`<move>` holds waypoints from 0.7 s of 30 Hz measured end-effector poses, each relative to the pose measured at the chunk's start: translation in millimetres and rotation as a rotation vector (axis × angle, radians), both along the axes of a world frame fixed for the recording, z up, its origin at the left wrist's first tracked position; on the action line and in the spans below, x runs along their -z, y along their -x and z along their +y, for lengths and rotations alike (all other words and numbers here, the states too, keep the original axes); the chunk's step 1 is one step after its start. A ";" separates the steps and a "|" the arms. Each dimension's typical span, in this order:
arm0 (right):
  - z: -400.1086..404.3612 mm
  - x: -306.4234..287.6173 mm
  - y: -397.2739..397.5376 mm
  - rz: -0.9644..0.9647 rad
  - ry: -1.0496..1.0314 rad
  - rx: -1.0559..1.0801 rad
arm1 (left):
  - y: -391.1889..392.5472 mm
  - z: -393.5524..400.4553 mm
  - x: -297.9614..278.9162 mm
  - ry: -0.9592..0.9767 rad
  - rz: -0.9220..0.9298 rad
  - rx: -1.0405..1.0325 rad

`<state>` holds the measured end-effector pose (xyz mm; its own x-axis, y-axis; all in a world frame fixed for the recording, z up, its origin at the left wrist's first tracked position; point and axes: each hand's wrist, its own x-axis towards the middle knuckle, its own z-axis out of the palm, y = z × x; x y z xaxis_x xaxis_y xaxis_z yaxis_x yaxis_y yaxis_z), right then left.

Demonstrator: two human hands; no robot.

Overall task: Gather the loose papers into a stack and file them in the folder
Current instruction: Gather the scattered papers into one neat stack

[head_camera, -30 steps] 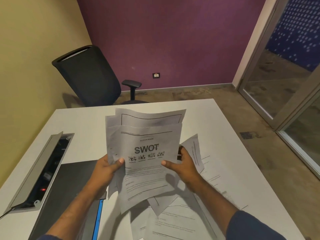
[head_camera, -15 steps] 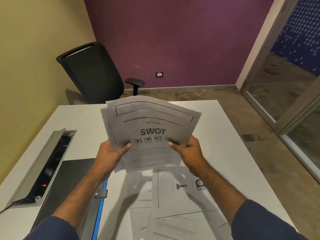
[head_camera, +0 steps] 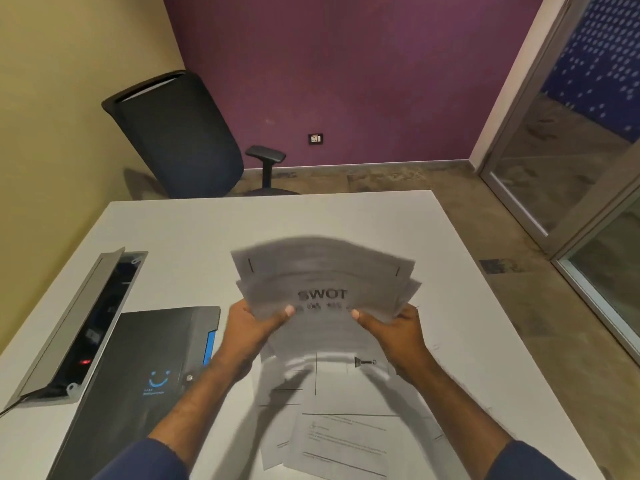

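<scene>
Both hands hold a sheaf of printed papers point(head_camera: 323, 275) above the white table point(head_camera: 180, 230); the front sheet reads SWOT and the sheets are blurred and bowed. My left hand point(head_camera: 254, 327) grips the sheaf's lower left edge, and my right hand point(head_camera: 394, 332) grips its lower right edge. Several loose papers point(head_camera: 341, 434) lie flat on the table under and in front of my hands. A dark folder point(head_camera: 138, 372) with a blue edge and a blue smile mark lies closed on the table to the left of my left forearm.
An open cable box point(head_camera: 79, 327) with a raised grey lid is set into the table at the far left. A black office chair point(head_camera: 180, 136) stands beyond the table's far edge. A glass door point(head_camera: 571, 150) is at the right.
The sheaf, held upright at first, has come lower and tilted away from me, toward the table. More of the folder has come into view.
</scene>
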<state>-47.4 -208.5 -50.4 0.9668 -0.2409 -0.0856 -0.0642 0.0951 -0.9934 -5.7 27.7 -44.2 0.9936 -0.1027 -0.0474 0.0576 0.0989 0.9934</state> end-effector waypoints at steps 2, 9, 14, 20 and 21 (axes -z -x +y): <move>-5.8 17.2 12.2 0.055 0.026 -0.041 | 9.4 -0.2 17.4 -0.042 0.105 0.069; -7.3 49.4 20.9 0.228 0.053 0.001 | 27.1 -7.0 46.9 -0.080 0.233 0.083; -1.2 45.0 23.5 0.180 0.031 -0.003 | 31.5 -7.0 47.4 -0.024 0.244 0.106; 10.7 65.9 42.2 0.280 0.033 0.020 | 47.5 -15.3 65.1 -0.082 0.324 0.098; 11.9 67.4 43.0 0.280 0.035 0.039 | 47.1 -17.8 65.4 -0.093 0.326 0.095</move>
